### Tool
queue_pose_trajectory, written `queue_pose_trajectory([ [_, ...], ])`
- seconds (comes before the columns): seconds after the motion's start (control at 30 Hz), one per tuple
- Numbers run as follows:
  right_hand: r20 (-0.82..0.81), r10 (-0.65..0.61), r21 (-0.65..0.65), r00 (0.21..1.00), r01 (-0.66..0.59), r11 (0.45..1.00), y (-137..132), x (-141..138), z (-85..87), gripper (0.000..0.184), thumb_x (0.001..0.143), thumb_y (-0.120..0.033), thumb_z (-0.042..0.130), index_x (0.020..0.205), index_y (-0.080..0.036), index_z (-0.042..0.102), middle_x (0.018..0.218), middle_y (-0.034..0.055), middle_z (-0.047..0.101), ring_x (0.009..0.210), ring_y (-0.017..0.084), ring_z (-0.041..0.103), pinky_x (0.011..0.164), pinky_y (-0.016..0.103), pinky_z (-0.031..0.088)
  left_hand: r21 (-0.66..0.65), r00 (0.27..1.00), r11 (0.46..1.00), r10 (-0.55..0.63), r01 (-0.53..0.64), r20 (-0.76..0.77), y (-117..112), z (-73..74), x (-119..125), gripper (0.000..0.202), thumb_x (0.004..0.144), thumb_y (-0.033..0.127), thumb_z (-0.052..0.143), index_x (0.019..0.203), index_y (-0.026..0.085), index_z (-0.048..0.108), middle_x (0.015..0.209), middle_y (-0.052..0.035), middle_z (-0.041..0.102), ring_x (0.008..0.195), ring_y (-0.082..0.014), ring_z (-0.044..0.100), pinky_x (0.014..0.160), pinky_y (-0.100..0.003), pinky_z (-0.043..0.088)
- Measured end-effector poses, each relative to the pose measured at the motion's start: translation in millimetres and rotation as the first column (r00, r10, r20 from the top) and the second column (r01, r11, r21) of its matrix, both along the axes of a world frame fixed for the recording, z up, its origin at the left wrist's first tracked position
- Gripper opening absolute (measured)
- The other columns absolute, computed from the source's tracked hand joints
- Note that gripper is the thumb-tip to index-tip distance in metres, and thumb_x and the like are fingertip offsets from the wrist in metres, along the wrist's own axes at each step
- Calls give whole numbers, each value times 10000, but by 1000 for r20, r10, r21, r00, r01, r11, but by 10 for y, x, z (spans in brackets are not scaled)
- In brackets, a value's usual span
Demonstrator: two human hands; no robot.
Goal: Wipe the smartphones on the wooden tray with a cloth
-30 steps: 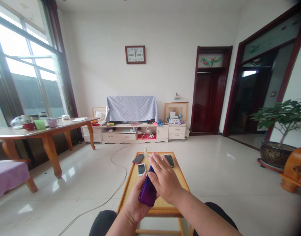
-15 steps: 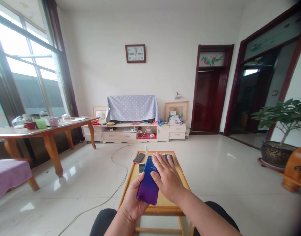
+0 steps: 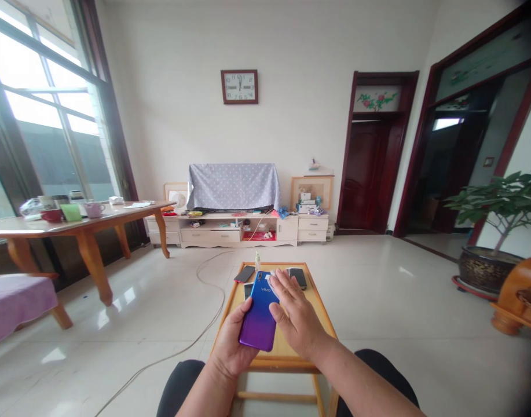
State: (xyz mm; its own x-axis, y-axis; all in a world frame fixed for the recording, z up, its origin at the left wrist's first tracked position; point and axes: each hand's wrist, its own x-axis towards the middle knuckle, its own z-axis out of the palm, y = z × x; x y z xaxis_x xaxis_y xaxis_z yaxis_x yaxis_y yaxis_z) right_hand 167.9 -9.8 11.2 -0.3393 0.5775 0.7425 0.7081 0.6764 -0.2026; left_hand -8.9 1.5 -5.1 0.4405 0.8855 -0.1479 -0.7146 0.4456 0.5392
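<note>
A blue-to-purple vivo phone (image 3: 257, 317) lies tilted in my left hand (image 3: 233, 341), back side up, with my thumb along its left edge. My right hand (image 3: 300, 321) is over the phone's upper right side, fingers stretched out and thumb apart. Something small and white shows beside those fingertips; I cannot make out what it is. Below is a small yellow wooden table (image 3: 311, 347). On it rest a dark phone with a red edge (image 3: 245, 273), a white-framed phone (image 3: 248, 291) partly covered by the vivo phone, a black device (image 3: 298, 278), and a small clear bottle (image 3: 257, 262).
My knees flank the small table. A pale cable (image 3: 178, 351) runs over the tiled floor at left. Farther left stands a wooden table (image 3: 121, 215) with cups. A low cabinet (image 3: 213, 236) lines the back wall, and a potted plant (image 3: 486, 269) is at right.
The vivo phone and my left hand have shifted slightly left and up in view. My right fingers have slid toward the phone's right edge, uncovering more of its back. The whole view has tilted slightly.
</note>
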Motion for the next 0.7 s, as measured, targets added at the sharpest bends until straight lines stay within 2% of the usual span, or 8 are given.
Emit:
queue_pose_trajectory([
  [0.1, -5, 63, -57, 998, -63, 996, -101, -77, -98, 613, 1027, -405, 395, 1571, -199, 203, 1625, 89, 205, 1499, 279, 168, 1198, 525, 275, 4, 998, 999, 44, -44, 45, 42, -6, -5, 454, 894, 286, 611, 1293, 75, 556, 1122, -157, 723, 1031, -270, 700, 956, -391, 538],
  [0.2, 68, 135, -74, 988, -130, 989, -317, -211, -366, 686, 1004, -410, 441, 1576, -148, 167, 1631, 116, 167, 1499, 307, 151, 1195, 527, 280, -24, 988, 991, 136, -135, 72, 76, -12, -27, 434, 898, 300, 600, 1263, 71, 560, 1075, -156, 730, 981, -263, 711, 953, -410, 541],
  [0.27, 111, 147, -63, 983, -141, 988, -407, -277, -521, 675, 995, -348, 445, 1572, -125, 175, 1628, 128, 167, 1498, 318, 148, 1191, 542, 284, -45, 986, 989, 145, -142, 84, 87, -16, -39, 440, 895, 323, 601, 1249, 65, 561, 1037, -153, 734, 952, -265, 716, 941, -419, 546],
  [0.33, 147, 146, -41, 978, -141, 989, -429, -315, -585, 649, 979, -262, 428, 1566, -114, 194, 1619, 132, 198, 1495, 320, 162, 1185, 574, 276, -59, 990, 993, 108, -103, 95, 89, -21, -43, 464, 891, 351, 605, 1256, 68, 555, 1030, -149, 735, 937, -266, 718, 919, -419, 553],
  [0.43, 191, 171, -17, 967, -171, 985, -397, -340, -495, 620, 955, -190, 416, 1549, -113, 256, 1586, 130, 291, 1478, 300, 236, 1181, 578, 282, -96, 994, 995, 46, -37, 95, 77, -39, -27, 503, 884, 394, 610, 1268, 75, 548, 1030, -145, 737, 916, -263, 721, 882, -403, 562],
  [0.6, 215, 268, -5, 939, -274, 962, -354, -317, -246, 510, 946, -205, 454, 1454, -162, 463, 1485, 102, 475, 1401, 254, 410, 1156, 490, 374, -130, 991, 986, -95, 106, 90, 48, -77, 5, 514, 879, 443, 607, 1234, 72, 575, 889, -121, 743, 836, -245, 729, 813, -356, 567],
  [0.7, 251, 289, 42, 924, -309, 950, -303, -219, -280, 472, 949, -200, 466, 1418, -170, 510, 1441, 98, 529, 1373, 245, 453, 1141, 471, 404, -117, 995, 991, -49, 59, 91, 61, -66, -14, 514, 888, 442, 595, 1248, 77, 563, 976, -145, 738, 878, -260, 725, 831, -382, 566],
])
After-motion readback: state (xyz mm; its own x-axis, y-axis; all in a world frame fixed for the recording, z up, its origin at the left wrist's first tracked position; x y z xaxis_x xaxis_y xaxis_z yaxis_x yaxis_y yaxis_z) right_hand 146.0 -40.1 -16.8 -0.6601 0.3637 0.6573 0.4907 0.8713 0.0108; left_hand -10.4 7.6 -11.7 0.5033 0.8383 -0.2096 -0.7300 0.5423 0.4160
